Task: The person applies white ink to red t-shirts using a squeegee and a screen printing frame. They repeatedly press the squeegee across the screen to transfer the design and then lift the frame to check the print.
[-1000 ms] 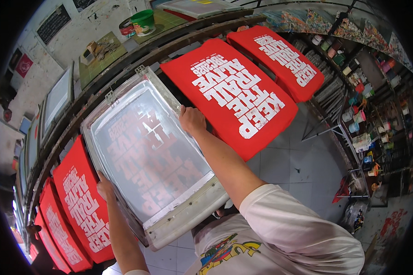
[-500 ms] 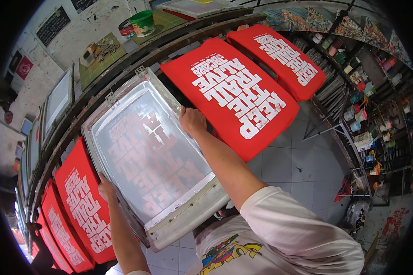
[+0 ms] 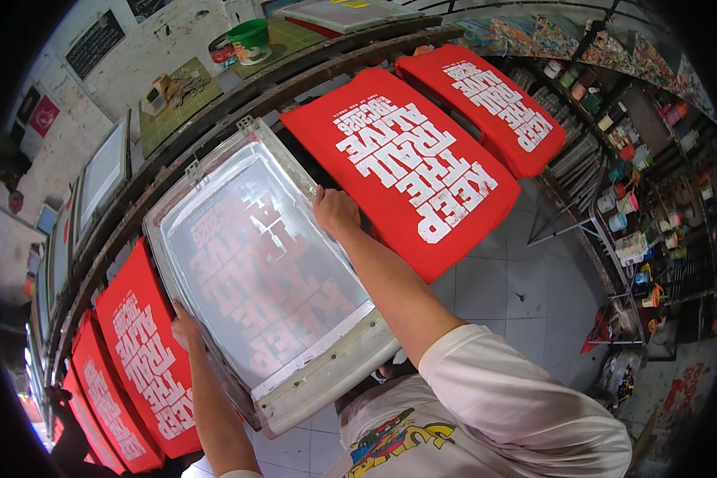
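A screen printing frame [image 3: 311, 362] lies flat over a red shirt, whose printed lettering shows faintly through the pale mesh [image 3: 215, 275]. My left hand [image 3: 186, 327] is closed on the frame's left edge, its thumb along the rim. On the opposite edge, my right hand [image 3: 334, 213] grips the frame with the fingers curled over the side. White ink is smeared around the mesh border. To the right, a red shirt [image 3: 406, 159] with white block lettering is stretched over a board; another printed red shirt [image 3: 139, 350] lies to the left.
Further red shirts stand in the row, one at the far right [image 3: 482, 103] and others at the lower left [image 3: 103, 398]. A dark rail [image 3: 287, 88] runs behind the boards. Beyond it sits a green bucket [image 3: 249, 40]. Shelves of paint pots [image 3: 629, 199] line the right.
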Demonstrator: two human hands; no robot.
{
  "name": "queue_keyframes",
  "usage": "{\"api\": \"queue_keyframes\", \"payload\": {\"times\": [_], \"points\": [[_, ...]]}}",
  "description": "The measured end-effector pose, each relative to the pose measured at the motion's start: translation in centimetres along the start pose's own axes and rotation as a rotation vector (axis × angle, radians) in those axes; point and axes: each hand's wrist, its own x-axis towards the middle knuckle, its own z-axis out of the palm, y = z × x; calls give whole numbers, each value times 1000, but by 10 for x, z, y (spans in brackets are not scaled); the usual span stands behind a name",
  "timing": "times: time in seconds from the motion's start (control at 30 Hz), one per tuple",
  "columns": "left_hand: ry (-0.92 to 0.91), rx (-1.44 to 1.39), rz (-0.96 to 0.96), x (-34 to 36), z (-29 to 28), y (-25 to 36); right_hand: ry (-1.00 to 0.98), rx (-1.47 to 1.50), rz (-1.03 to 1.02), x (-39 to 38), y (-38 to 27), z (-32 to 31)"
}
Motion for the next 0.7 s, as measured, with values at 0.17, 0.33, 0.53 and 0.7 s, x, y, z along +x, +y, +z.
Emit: {"api": "queue_keyframes", "payload": {"times": [0.17, 0.33, 0.53, 0.7], "points": [[-2, -9, 12, 4, 3, -4, -16, -1, 7, 0, 0, 0], [-32, 3, 0, 5, 2, -5, -26, 1, 6, -1, -1, -1], [-24, -32, -7, 0, -1, 0, 14, -15, -14, 4, 3, 5], [-27, -39, -4, -8, -5, 5, 12, -14, -14, 3, 4, 4]]}}
